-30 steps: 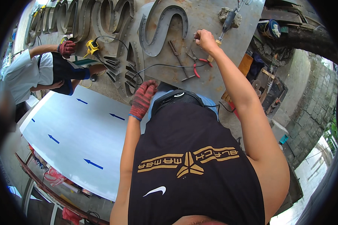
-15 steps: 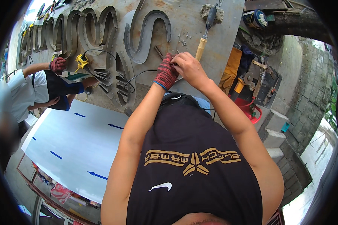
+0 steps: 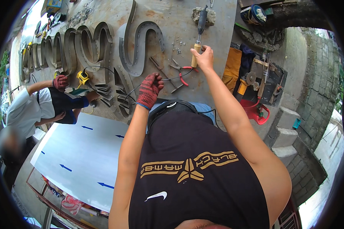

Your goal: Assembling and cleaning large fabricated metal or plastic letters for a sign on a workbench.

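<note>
**Bare right hand (image 3: 203, 58) grips a wooden-handled soldering iron (image 3: 196, 53) at upper centre-right**

The iron slants up the frame, its dark upper part lying across a rough grey block (image 3: 211, 18) near the top edge. The right hand's fingers close round the wooden handle. The left hand (image 3: 150, 89), in a red-and-black glove, is at the centre with fingers partly curled; a black cord (image 3: 172, 78) passes at them, but whether they hold it cannot be told.

Between the two hands lie red-handled pliers (image 3: 182, 78), crossed by the cord, and a dark metal rod tool (image 3: 162, 69). Small grey bits (image 3: 178, 45) are scattered above the pliers. An S-shaped metal form (image 3: 141, 45) stands left of them, and a row of curved metal forms (image 3: 74, 49) fills the upper left, with a yellow tool (image 3: 82, 77) and angled metal pieces (image 3: 104, 92) below.

The bench (image 3: 222, 40) has a grey metal top with rust-brown stains. At left, a co-worker (image 3: 30, 108) has one red-gloved hand at its edge. A pale sheet (image 3: 84, 152) with blue arrows spreads across the lower left. At right are an orange cloth (image 3: 231, 70), a grinder (image 3: 245, 84), a red container (image 3: 252, 110), concrete steps (image 3: 284, 135) and grey paving (image 3: 313, 95).
</note>
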Tool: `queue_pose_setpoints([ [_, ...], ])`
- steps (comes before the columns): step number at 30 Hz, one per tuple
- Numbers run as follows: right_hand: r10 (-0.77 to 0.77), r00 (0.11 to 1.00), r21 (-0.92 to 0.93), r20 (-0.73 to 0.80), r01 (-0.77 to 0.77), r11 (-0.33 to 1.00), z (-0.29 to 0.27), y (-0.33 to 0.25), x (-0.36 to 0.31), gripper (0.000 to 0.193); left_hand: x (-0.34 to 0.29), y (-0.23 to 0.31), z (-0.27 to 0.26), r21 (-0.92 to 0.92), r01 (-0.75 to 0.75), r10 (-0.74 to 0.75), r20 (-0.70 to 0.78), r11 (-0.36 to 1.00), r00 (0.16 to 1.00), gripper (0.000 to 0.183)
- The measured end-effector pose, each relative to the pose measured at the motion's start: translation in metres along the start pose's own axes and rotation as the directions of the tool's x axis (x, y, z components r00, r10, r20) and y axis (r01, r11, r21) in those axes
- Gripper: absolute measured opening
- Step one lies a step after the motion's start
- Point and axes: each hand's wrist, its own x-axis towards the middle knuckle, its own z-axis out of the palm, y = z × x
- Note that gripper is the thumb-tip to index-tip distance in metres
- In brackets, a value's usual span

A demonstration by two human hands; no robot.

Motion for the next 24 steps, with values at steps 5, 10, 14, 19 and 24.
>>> queue_pose_setpoints([
  [5, 0.081, 0.992, 0.101, 0.102, -0.091, 0.991, 0.018, 0.004, 0.001, 0.062, -0.018, -0.006, -0.020, -0.029, -0.035, 0.037, 0.073, 0.999, 0.997, 0.024],
  [10, 0.079, 0.997, 0.116, 0.023, -0.082, 0.990, 0.028, 0.021, 0.006, 0.040, -0.019, -0.008, -0.018, -0.016, 0.018, -0.017, 0.058, 1.000, 0.998, 0.023],
  [14, -0.034, 0.997, 0.012, -0.065, 0.035, 0.999, 0.008, 0.030, 0.007, 0.037, -0.023, -0.003, -0.010, -0.007, -0.002, 0.003, 0.052, 1.000, 0.999, 0.023],
  [19, -0.094, 0.994, 0.006, -0.059, 0.095, 0.996, -0.016, 0.041, 0.018, 0.036, -0.031, 0.001, -0.010, -0.006, -0.045, 0.046, 0.063, 0.999, 0.997, 0.025],
  [24, -0.105, 0.993, 0.027, -0.045, 0.106, 0.994, -0.017, 0.045, 0.019, 0.038, -0.036, -0.004, -0.009, -0.026, -0.050, 0.051, 0.022, 0.998, 0.998, 0.025],
])
